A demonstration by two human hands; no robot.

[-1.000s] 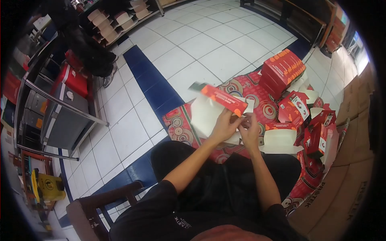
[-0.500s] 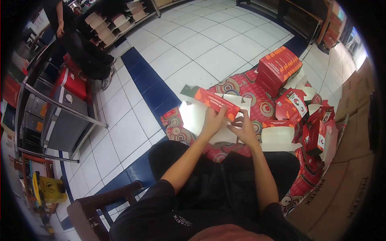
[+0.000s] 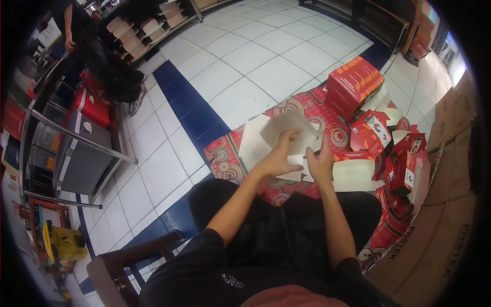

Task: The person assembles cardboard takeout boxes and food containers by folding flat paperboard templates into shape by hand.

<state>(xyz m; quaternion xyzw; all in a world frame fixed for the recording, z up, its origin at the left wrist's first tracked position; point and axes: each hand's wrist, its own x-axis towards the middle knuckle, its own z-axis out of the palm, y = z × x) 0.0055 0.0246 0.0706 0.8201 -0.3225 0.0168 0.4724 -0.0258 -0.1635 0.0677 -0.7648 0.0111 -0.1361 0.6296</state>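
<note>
A cardboard box is before me, its pale inside turned up and its walls partly folded. My left hand reaches against the near-left of it, thumb and fingers spread apart; they touch the cardboard. With fingers bent, my right hand grips the box's right edge. Under the box lie flat white card sheets on a red patterned cloth. To the right of my right hand rests an unfolded box, white inside with a red flap.
A stack of red boxes stands at the cloth's far right. Several loose red boxes lie nearer. Large brown cartons line the right side. A metal-framed rack is on the left, and a person stands beyond it.
The box has turned from its red printed side to its pale inside, and its walls stand more open. My left hand's fingers have spread; my right hand has moved to the box's right edge.
</note>
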